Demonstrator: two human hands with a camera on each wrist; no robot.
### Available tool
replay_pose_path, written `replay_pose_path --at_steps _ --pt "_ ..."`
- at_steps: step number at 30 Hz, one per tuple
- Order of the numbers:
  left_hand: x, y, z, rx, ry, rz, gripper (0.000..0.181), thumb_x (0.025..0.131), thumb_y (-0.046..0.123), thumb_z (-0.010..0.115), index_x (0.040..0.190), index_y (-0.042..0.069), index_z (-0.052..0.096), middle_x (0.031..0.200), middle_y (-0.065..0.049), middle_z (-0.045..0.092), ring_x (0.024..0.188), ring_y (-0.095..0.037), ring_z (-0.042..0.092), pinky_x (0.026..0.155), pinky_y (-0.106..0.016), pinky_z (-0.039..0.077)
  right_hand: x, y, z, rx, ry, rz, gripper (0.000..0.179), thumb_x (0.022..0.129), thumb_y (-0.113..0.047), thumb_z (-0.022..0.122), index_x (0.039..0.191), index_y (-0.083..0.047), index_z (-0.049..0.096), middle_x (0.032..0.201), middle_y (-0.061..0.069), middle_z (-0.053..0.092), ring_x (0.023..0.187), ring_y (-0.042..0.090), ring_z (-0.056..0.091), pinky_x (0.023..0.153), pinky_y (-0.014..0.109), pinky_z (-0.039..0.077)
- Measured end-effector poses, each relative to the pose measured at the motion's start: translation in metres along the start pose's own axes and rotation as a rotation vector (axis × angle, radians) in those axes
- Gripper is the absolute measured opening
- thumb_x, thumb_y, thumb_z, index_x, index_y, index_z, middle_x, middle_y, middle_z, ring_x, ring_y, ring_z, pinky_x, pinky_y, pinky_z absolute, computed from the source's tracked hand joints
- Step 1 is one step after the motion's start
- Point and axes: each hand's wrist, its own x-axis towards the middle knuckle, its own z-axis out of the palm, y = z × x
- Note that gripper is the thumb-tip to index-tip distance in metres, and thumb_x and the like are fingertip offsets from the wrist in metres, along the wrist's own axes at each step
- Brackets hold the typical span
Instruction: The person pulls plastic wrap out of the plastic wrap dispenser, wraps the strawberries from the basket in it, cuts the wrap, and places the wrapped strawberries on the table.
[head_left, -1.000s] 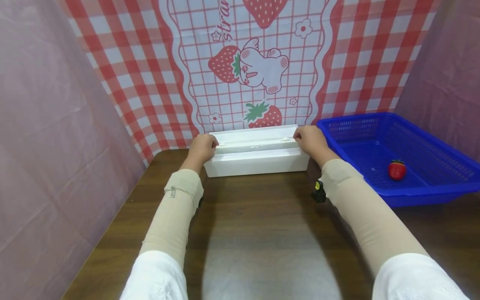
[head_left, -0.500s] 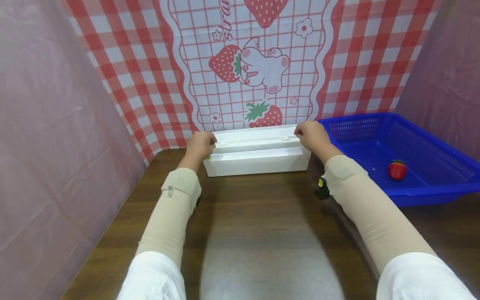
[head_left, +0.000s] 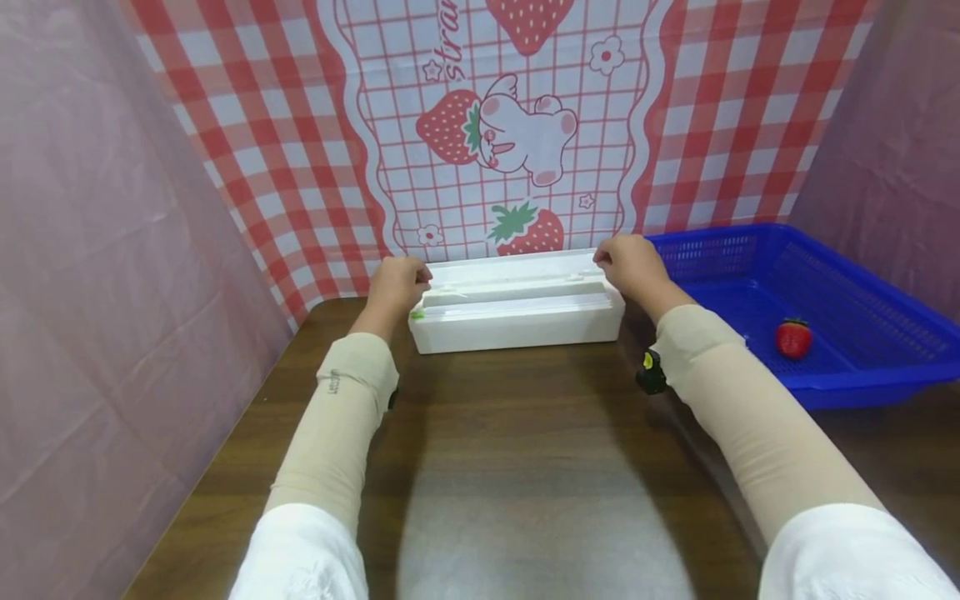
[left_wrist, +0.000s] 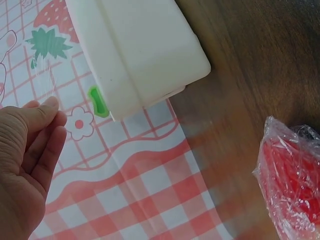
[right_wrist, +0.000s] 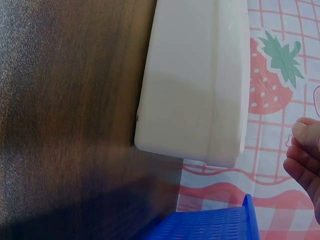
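Note:
On the table's far side stands a long white cling film dispenser (head_left: pixel 517 327), its lid raised toward the backdrop. A green slider (left_wrist: pixel 99 102) shows at the box's left end. My left hand (head_left: pixel 393 287) is above that end, thumb and forefinger pinching the edge of clear cling film (left_wrist: pixel 48 80), which shows faintly as creases in the left wrist view. Above the opposite end, my right hand (head_left: pixel 633 265) has its thumb pressed against its fingers in a pinch (right_wrist: pixel 306 155). The film between the hands is almost invisible against the white box.
To the right a blue plastic basket (head_left: pixel 862 385) holds a red strawberry (head_left: pixel 793 340). In the left wrist view, something red in clear plastic wrapping (left_wrist: pixel 292 180) lies on the wooden table (head_left: pixel 510 467). A strawberry-print cloth (head_left: pixel 600 108) hangs right behind the box.
Both hands have risen a little and moved slightly apart, away from the box's ends. The green slider at the left end has come into sight.

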Motion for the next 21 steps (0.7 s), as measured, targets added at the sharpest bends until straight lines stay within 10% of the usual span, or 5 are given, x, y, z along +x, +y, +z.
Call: replay_pose_path --at_steps 21 --pt "0.003 0.006 -0.015 -0.047 0.037 -0.039 0.009 0.089 0.003 0.068 0.097 0.001 0.072 0.093 -0.012 0.071 0.087 -0.025 0.065 0.081 -0.037 0.055 0.008 -0.002 -0.017 0.005 0.024 -0.012 0.015 0.088 0.001 0.059 0.095 0.006 0.071 0.096 0.024 0.069 0.092 0.040 0.063 0.087 0.052 0.049"
